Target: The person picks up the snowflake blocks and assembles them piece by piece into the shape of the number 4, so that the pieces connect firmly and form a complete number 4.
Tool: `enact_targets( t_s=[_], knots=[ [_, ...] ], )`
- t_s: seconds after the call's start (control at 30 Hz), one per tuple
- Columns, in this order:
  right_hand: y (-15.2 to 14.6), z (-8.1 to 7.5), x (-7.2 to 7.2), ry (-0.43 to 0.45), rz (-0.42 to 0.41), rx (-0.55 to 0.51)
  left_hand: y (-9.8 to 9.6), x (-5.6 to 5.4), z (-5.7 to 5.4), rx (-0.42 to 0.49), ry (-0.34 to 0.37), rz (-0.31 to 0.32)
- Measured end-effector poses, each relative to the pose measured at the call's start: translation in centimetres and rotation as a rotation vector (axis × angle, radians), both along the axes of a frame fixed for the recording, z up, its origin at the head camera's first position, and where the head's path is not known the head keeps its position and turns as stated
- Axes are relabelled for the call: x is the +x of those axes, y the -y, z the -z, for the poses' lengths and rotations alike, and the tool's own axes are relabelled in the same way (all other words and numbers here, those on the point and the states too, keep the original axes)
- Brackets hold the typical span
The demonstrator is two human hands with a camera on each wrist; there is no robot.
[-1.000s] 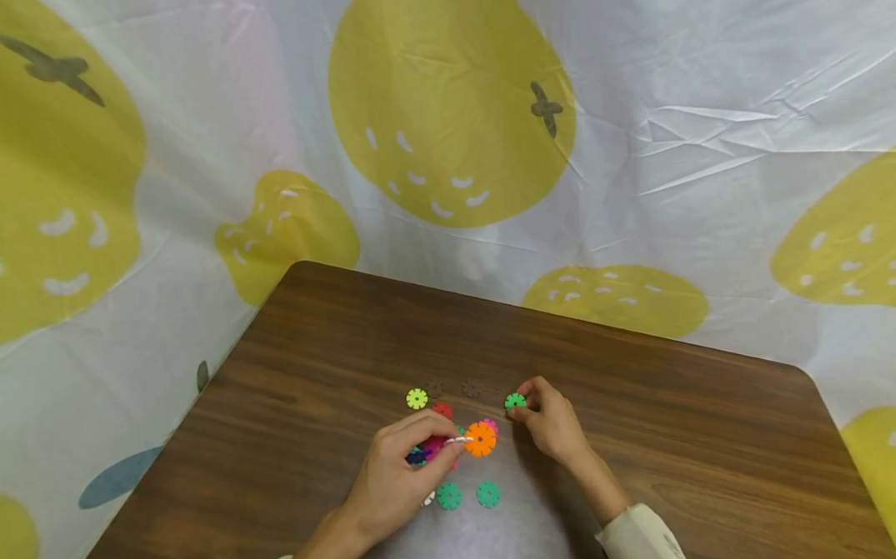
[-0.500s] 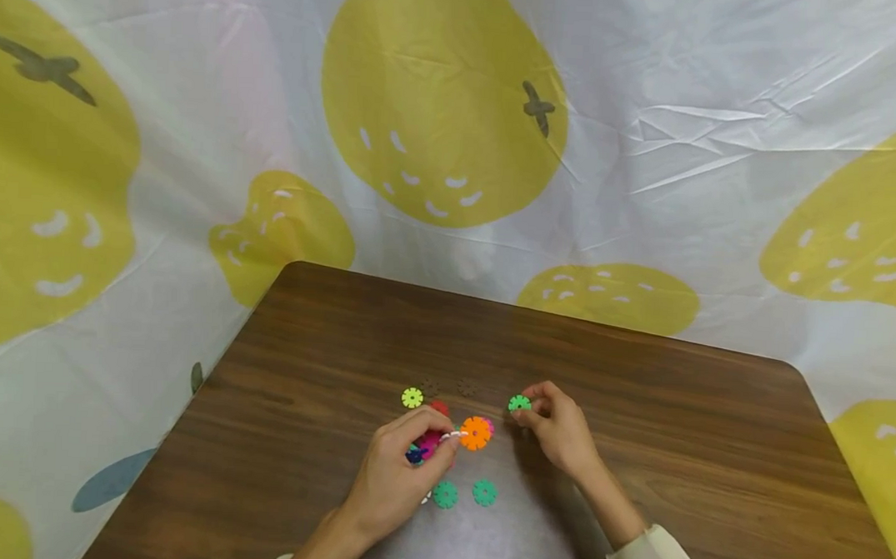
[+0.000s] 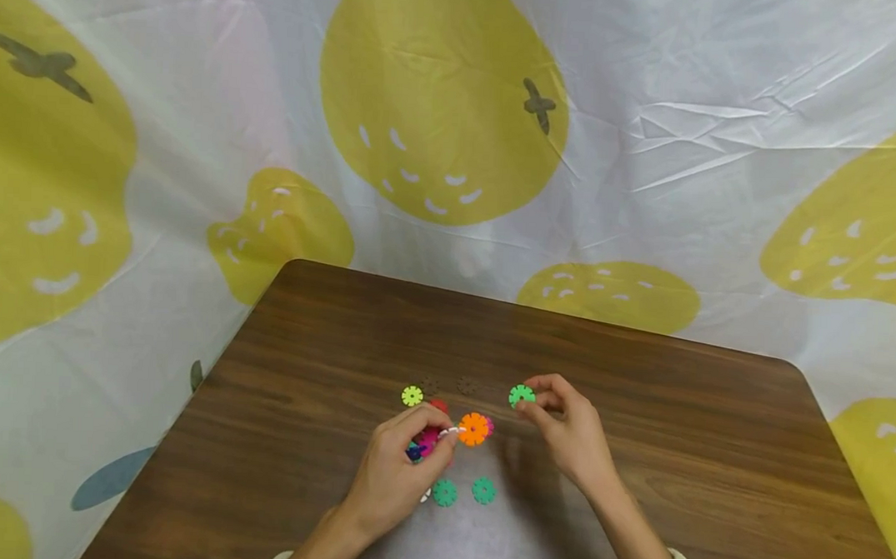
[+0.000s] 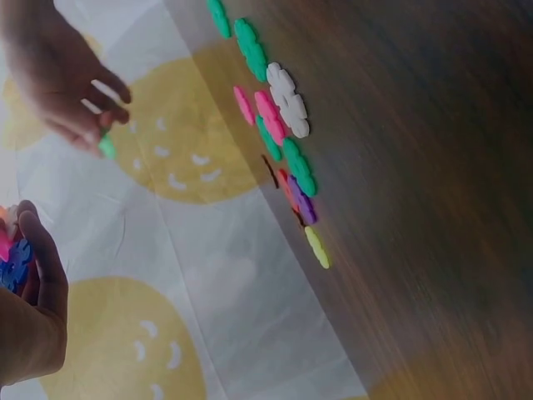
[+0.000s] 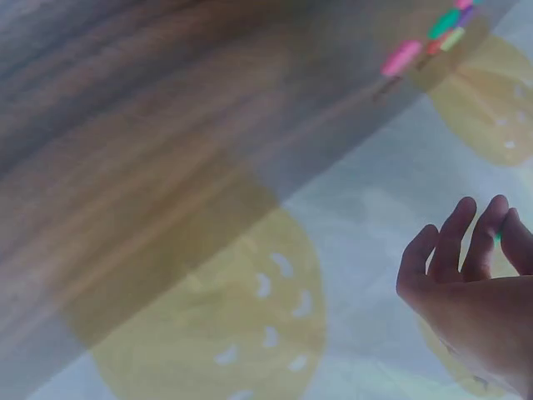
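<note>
Fingertips (image 3: 538, 382) of the right hand (image 3: 575, 431) pinch a green disc (image 3: 521, 396) by its rim above the table (image 3: 674, 423), leaving slots toward the left hand (image 3: 390, 469) uncovered. That hand clamps a white disc (image 3: 449, 432) edge-on, an orange disc (image 3: 473, 429) jutting beyond. Slotting would likely go best square-on, braced near the joint, clear of the loose discs (image 3: 484, 490) well inside the table's far edge.
</note>
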State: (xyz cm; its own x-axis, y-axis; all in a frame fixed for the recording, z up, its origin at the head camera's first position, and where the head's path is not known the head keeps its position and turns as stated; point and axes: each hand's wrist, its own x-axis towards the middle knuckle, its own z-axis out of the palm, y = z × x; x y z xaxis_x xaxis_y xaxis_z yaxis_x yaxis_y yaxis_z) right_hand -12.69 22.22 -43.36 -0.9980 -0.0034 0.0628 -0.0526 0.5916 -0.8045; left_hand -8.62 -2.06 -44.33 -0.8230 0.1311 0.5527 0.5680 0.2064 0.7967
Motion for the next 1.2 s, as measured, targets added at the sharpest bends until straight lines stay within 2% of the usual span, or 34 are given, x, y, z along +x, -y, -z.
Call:
enact_targets(
  t_s=[0.37,0.63,0.83,1.2],
  knots=[
    [0.9,-3.7,2.2,-0.081,-0.006,-0.012,0.0,-0.3,-0.2,0.012,-0.017,0.027],
    [1.5,-5.4,3.6,-0.133,-0.033,-0.005,0.0,-0.5,-0.4,0.004,-0.018,-0.014],
    [1.8,-6.1,4.4,-0.190,-0.052,-0.007,0.0,-0.6,-0.5,0.005,-0.037,-0.015],
    [2.3,-5.9,5.0,-0.385,-0.109,0.083,0.0,-0.8,-0.7,-0.016,-0.022,-0.006]
  ],
)
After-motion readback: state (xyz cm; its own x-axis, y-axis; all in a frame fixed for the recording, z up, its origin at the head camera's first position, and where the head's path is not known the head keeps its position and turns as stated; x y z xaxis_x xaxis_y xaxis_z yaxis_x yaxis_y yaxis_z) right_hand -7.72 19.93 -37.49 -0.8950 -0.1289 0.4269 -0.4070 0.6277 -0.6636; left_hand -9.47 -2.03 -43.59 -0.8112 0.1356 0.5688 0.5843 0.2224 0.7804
